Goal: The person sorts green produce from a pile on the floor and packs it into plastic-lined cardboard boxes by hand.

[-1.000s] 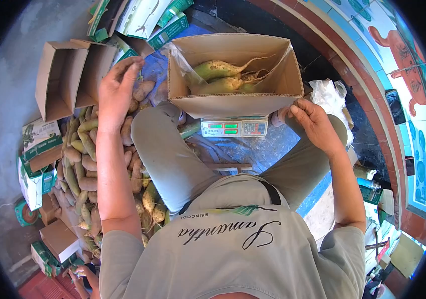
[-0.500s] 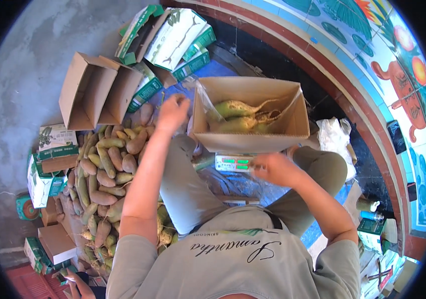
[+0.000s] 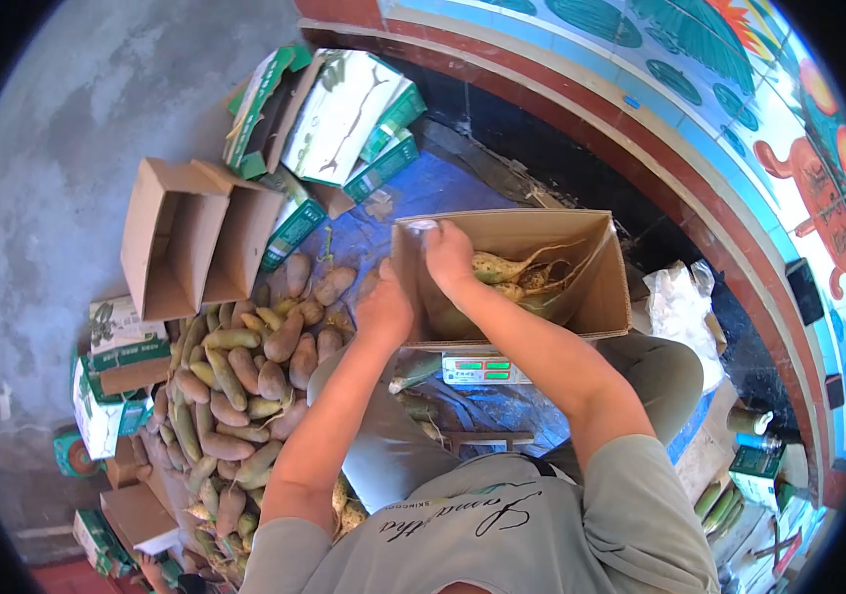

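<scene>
An open cardboard box (image 3: 548,232) stands in front of me, with large pale-green radishes (image 3: 498,267) inside, their thin tails pointing right. My right hand (image 3: 450,259) reaches into the box's far left corner. Its fingers are closed on a bit of clear plastic liner (image 3: 423,226) at the rim. Against the outside of the box's left wall is my left hand (image 3: 384,309), fingers curled in; what they hold, if anything, is hidden. Beneath the near side of the box, a scale (image 3: 483,369) shows its green-lit display.
A heap of brown and green root vegetables (image 3: 232,381) covers the floor at left. Behind it stand empty cardboard boxes (image 3: 182,243) and white-and-green printed cartons (image 3: 339,114). White plastic bags (image 3: 682,315) lie right of the box. Part of another person's arm (image 3: 153,571) shows at lower left.
My right hand has moved from beside the scale up into the box's left corner. The left hand has come right and down, to the box's left wall. The view has shifted somewhat.
</scene>
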Demonstrator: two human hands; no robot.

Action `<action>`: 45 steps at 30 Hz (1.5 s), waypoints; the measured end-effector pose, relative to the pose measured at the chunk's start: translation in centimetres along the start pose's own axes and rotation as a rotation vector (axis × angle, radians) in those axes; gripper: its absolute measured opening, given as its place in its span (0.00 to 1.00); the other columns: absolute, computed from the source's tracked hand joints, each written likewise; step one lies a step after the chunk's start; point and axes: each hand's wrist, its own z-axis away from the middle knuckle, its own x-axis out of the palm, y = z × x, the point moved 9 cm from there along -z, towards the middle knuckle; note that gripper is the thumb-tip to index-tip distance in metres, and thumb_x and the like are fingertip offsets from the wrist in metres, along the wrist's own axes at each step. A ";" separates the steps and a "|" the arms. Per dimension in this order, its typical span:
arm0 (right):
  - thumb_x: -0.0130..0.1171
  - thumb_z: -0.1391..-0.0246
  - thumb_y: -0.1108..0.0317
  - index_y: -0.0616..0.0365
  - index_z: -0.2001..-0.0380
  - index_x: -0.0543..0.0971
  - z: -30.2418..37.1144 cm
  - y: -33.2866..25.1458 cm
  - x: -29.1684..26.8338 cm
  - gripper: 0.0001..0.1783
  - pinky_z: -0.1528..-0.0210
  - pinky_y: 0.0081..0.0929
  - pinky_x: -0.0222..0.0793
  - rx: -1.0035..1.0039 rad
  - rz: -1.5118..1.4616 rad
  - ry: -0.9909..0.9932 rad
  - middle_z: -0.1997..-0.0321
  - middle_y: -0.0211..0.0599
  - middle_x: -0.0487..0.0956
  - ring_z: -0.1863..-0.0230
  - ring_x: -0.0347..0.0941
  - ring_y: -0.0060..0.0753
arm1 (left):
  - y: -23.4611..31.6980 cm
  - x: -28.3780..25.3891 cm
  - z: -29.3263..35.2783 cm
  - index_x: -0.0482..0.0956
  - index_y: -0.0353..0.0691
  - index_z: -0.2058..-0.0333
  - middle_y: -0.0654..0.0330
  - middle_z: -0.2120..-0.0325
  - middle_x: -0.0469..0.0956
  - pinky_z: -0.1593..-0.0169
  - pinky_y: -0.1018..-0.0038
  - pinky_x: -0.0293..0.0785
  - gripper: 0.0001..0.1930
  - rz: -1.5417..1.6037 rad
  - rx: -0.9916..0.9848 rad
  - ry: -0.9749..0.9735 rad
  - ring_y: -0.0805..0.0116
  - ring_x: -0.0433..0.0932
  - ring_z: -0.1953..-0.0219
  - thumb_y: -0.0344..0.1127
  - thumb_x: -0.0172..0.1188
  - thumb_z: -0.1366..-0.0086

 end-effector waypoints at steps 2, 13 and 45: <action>0.48 0.51 0.64 0.65 0.72 0.73 0.6 1.5 -1.8 0.12 0.60 0.44 0.64 0.042 -0.052 -0.099 0.70 0.54 0.75 0.64 0.70 0.57 | 0.5 -2.2 0.5 0.52 0.30 0.44 0.39 0.57 0.69 0.50 0.58 0.64 0.29 -0.144 0.111 0.266 0.45 0.68 0.53 0.30 0.49 0.44; 0.61 0.61 0.69 0.60 0.69 0.73 3.3 -5.3 -21.9 0.13 0.64 0.39 0.66 -0.523 0.638 0.183 0.70 0.44 0.71 0.64 0.69 0.48 | 15.6 -4.2 1.9 0.72 0.32 0.60 0.46 0.65 0.73 0.54 0.61 0.66 0.15 0.276 0.716 0.375 0.49 0.70 0.59 0.32 0.53 0.46; 0.54 0.58 0.66 0.63 0.62 0.74 3.6 -1.3 -23.0 0.18 0.57 0.34 0.61 -0.652 1.002 0.133 0.69 0.37 0.72 0.62 0.66 0.35 | 13.7 8.3 -4.4 0.76 0.27 0.70 0.55 0.73 0.77 0.69 0.74 0.67 0.10 1.050 -0.124 0.063 0.72 0.71 0.73 0.32 0.56 0.42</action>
